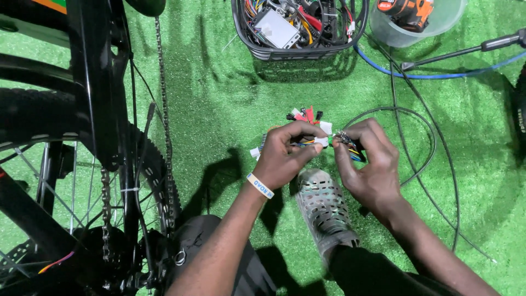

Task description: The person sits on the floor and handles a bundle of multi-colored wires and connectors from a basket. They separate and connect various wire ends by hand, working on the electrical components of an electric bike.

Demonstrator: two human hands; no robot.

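Both hands pinch wire connectors over open turf.

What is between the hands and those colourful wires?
Nothing visible. The left hand already pinches the bundle of coloured wires at a white connector, and the right hand grips the wire ends beside it. Both touch the wires directly, above the green turf.

A black bicycle frame with spoked rear wheel and hanging chain stands left; a dark plastic basket (crammed with wiring) sits beside a clear tub on green artificial turf.
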